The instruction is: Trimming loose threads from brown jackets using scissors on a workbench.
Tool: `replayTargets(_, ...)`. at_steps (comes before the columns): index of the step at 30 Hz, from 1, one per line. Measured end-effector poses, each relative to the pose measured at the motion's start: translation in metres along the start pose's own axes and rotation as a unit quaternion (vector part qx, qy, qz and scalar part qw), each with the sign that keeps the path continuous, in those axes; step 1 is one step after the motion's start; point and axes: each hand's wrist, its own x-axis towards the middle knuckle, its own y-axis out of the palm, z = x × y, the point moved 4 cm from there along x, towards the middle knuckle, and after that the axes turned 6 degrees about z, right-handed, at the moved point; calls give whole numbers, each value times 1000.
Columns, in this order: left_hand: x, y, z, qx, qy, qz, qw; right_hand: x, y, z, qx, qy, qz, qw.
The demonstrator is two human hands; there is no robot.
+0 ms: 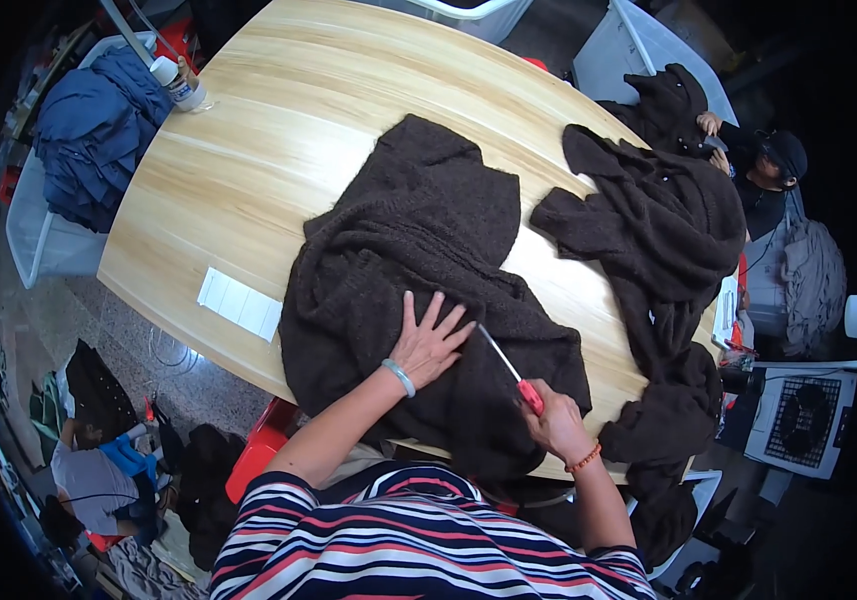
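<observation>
A dark brown knitted garment (418, 240) lies spread and rumpled over the near middle of the wooden table. My left hand (426, 340) rests flat on it, fingers spread, holding nothing. In my right hand (556, 420) is a red-handled tool (504, 358) with a long, thin metal shaft; its exact kind is unclear. The shaft slants forward and left over the knit, its tip close to my left fingertips. Whether the tip touches the fabric I cannot tell. My right fingers are closed round the red handle.
More brown knitwear (663, 230) is heaped along the table's (278, 140) right side. White labels (238, 303) lie near the left edge, and a white-capped bottle (178, 84) stands at the far left. Bins of clothes surround the table. Another person (763, 165) works at the far right.
</observation>
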Motion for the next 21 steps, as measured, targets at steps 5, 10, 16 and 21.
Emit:
replayTargets(5,5,11,10,25,-26,100,994,7,3,20,-24,0,52,998)
replayTargets(10,-3,-39,34,-164,-19,-145,976,13,0,26,41,-75,3,996)
replayTargets(16,-1,-45,113,-103,-240,-92,961,30,8,46,12,-106,3,994)
replayTargets(21,-2,-32,126,-200,-231,-80,949,42,17,83,-53,-130,24,990)
